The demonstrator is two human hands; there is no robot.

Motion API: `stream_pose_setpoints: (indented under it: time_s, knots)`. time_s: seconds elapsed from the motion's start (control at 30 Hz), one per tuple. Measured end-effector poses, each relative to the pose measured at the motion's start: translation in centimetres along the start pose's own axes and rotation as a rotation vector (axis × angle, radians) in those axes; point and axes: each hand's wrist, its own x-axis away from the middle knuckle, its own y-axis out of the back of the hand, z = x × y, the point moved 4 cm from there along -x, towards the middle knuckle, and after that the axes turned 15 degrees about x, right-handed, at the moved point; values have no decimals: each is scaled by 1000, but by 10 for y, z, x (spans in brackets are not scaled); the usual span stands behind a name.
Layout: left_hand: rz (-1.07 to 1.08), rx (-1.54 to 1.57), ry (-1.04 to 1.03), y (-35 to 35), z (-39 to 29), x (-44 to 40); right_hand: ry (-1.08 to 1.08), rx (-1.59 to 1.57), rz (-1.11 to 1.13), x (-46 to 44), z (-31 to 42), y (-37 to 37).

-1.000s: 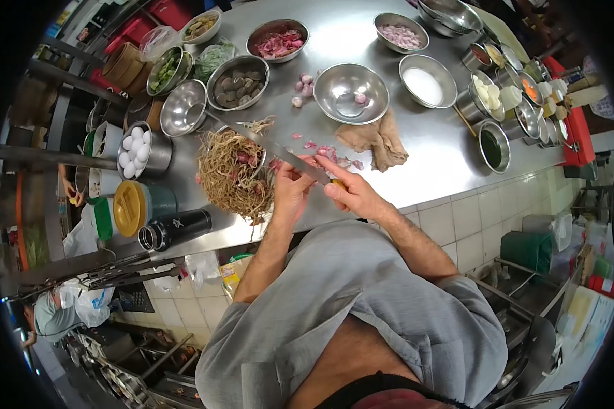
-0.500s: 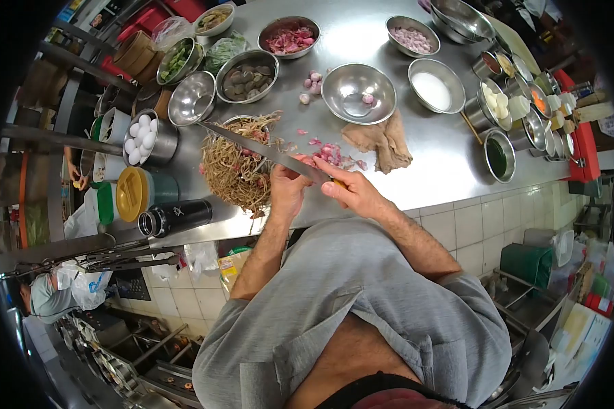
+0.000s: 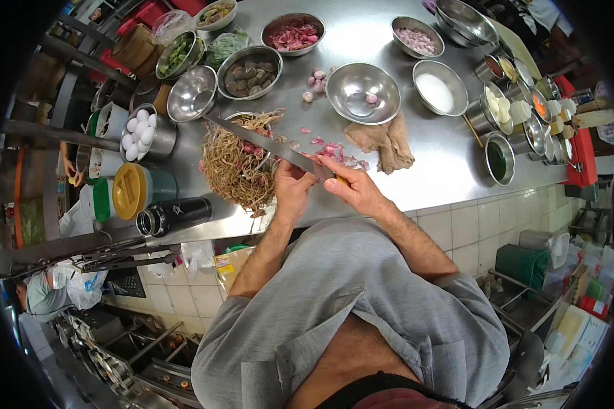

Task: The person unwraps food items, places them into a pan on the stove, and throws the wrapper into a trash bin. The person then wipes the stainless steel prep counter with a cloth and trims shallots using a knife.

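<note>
My right hand [image 3: 356,192] is closed around the yellowish handle of a long-bladed knife [image 3: 256,144], its blade pointing away to the upper left. Beneath the blade, my left hand [image 3: 291,192] pinches a small pinkish shallot, mostly hidden by the knife and fingers. To the left, a heap of shallots with long dry roots [image 3: 233,174] spills over a steel bowl. Pink peelings [image 3: 333,150] lie just beyond my hands. Farther off, one shallot [image 3: 371,99] sits in a steel bowl [image 3: 351,75], beside several loose shallots [image 3: 317,83].
A brown cloth [image 3: 387,146] touches the bowl. Around are bowls of red peelings [image 3: 295,35], chopped shallots [image 3: 417,42], white liquid [image 3: 434,92] and clams [image 3: 252,78]. Eggs [image 3: 139,134] and a black bottle [image 3: 177,217] stand left. Condiment pots crowd the right end. Another person's hand [image 3: 71,174] shows far left.
The view has shifted slightly. My hands and the knife stay together in nearly the same pose, the fingers of my right hand a little straighter along the blade.
</note>
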Motion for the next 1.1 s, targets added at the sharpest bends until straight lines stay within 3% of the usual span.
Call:
stream_pose_setpoints:
  time_s: [0.2, 0.27, 0.33, 0.4, 0.5, 0.57, 0.67, 0.73, 0.83, 0.97, 1.03, 1.1]
  knots:
    - [1, 16, -13, -1, 0, -1, 9, -44, -7, -3, -3, -1]
    - [22, -136, -46, 1, 0, -2, -9, -90, 6, -4, -2, 0]
    - [11, -204, -100, -1, 1, -2, -190, -278, 61, -3, -4, -2]
    - [-1, -274, -157, -1, -3, -3, -173, -267, 57, -4, -7, -3]
    - [-4, -295, -4, 1, -1, -4, -112, -215, 31, -7, -10, -2]
    - [-35, 35, 138, 3, 6, -5, -67, -176, 12, -8, -11, -1]
    - [-62, 45, 149, 0, 7, -2, -121, -235, 30, -8, -13, 1]
    - [-43, 29, 161, 1, 7, -3, -303, -676, 121, -6, -13, 3]
    - [-11, 54, 216, 5, 9, -5, -408, -766, 123, -6, -29, -1]
    - [-14, 193, 314, 11, 10, -2, -422, -621, 62, -12, -33, 4]
    - [-35, 217, 306, 10, 8, 1, -419, -344, -64, -15, -37, 9]
    - [-57, 242, 297, 9, 6, 3, -441, -283, -21, -14, -36, 11]
